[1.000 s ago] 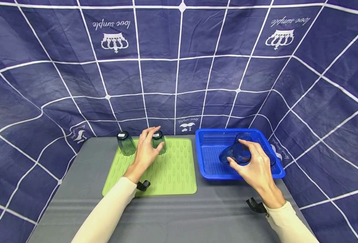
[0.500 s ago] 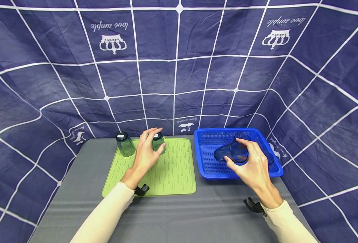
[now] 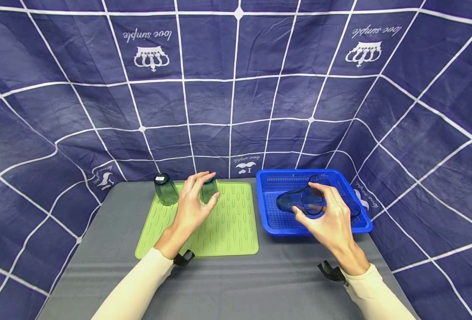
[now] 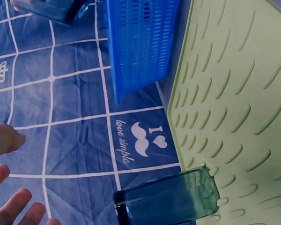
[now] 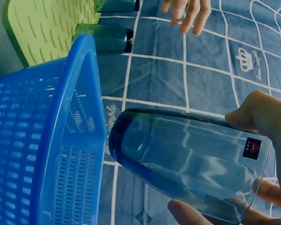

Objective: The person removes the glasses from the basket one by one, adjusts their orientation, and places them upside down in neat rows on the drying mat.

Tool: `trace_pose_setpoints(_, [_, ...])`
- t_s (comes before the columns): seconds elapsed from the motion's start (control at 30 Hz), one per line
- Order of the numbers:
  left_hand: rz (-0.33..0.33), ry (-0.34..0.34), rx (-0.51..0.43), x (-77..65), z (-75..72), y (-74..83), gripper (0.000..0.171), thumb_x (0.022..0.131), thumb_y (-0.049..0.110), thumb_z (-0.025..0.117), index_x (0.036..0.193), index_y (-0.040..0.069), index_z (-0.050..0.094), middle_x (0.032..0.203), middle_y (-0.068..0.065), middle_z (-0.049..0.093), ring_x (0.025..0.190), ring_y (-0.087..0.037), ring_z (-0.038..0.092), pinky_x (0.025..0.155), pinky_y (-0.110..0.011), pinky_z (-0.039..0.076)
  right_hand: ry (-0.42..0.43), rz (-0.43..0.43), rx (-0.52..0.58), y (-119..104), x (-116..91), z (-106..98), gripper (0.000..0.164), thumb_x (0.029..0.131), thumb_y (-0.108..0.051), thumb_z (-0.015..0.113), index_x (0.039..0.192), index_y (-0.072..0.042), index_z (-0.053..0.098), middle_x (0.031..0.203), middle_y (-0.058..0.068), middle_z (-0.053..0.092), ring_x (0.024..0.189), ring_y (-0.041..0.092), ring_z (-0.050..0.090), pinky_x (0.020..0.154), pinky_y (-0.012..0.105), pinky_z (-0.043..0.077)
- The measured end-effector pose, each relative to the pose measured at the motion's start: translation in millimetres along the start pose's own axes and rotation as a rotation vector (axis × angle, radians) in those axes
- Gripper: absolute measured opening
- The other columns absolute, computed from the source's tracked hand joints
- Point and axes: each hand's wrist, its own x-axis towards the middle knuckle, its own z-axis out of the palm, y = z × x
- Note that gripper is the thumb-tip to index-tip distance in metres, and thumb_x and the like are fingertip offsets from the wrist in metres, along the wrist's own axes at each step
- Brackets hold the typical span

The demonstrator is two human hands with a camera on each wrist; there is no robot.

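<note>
My right hand [image 3: 332, 218] grips a clear blue drinking glass [image 3: 297, 200] near its rim, above the basket. The glass lies tilted, its base pointing left; a small dark label [image 5: 252, 148] shows on its side in the right wrist view. My left hand [image 3: 189, 204] hovers over the green mat [image 3: 236, 226], thumb and fingers apart, holding nothing. Just beyond it a greenish glass [image 3: 209, 190] stands upside down on the mat, partly hidden by the fingers in the head view. Another upside-down glass [image 3: 166, 190] stands to its left at the mat's back corner.
The blue plastic basket [image 3: 268, 232] sits at the right of the grey table [image 3: 244, 284], with other glasses inside, such as one glass [image 3: 352, 207] at its right. A blue gridded cloth [image 3: 211, 102] hangs behind and along both sides.
My right hand has moved slightly left, and the glass in it has swung so its base points further left. My left hand has barely moved.
</note>
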Motion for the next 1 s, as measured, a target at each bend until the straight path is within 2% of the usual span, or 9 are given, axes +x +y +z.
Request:
trace_pose_setpoints(0.13, [0.015,0.005,-0.015,-3.3,-4.7,7.4,0.062,0.095,0.011,0.095,0.153,0.014,0.074,0.154,-0.018,0.070,0.142,-0.045,0.068,0.120,-0.062,0.055,0.007,-0.002,0.014,-4,-1,1,0.078,0.070,-0.023,0.106,0.140,-0.004,0.078,0.126,0.019,0.080,0.112,0.036,0.077,0.101,0.005,0.044])
trace_pose_setpoints(0.33, [0.043,0.007,-0.032,-7.1,-11.5,19.9,0.061,0.096,0.012,0.094,0.154,0.014,0.073,0.155,-0.017,0.070,0.143,-0.044,0.068,0.121,-0.062,0.055,-0.012,0.004,0.075,-13,-2,3,0.077,0.071,-0.016,0.107,0.141,-0.004,0.077,0.126,0.017,0.079,0.112,0.030,0.077,0.089,0.001,0.056])
trace_pose_setpoints(0.53, [0.107,0.033,-0.033,-8.9,-14.7,29.0,0.061,0.094,0.011,0.094,0.152,0.013,0.075,0.152,-0.018,0.072,0.141,-0.044,0.069,0.119,-0.062,0.055,-0.020,-0.005,0.094,-20,-2,5,0.077,0.071,-0.016,0.108,0.141,-0.004,0.077,0.125,0.016,0.079,0.112,0.029,0.077,0.088,0.003,0.058])
trace_pose_setpoints(0.83, [0.140,0.049,-0.055,-12.5,-15.1,39.1,0.061,0.094,0.011,0.093,0.152,0.016,0.075,0.151,-0.016,0.073,0.141,-0.041,0.070,0.120,-0.060,0.055,-0.038,0.020,0.193,-27,-3,6,0.077,0.072,-0.007,0.108,0.141,-0.002,0.075,0.126,0.016,0.077,0.113,0.025,0.077,0.081,0.014,0.066])
trace_pose_setpoints(1.0, [0.143,0.027,-0.071,-14.1,-16.4,45.6,0.060,0.096,0.014,0.093,0.153,0.016,0.074,0.153,-0.015,0.073,0.146,-0.039,0.068,0.125,-0.056,0.053,-0.051,0.034,0.248,-33,-4,8,0.076,0.073,-0.004,0.108,0.140,-0.002,0.074,0.127,0.015,0.077,0.114,0.025,0.078,0.080,0.019,0.068])
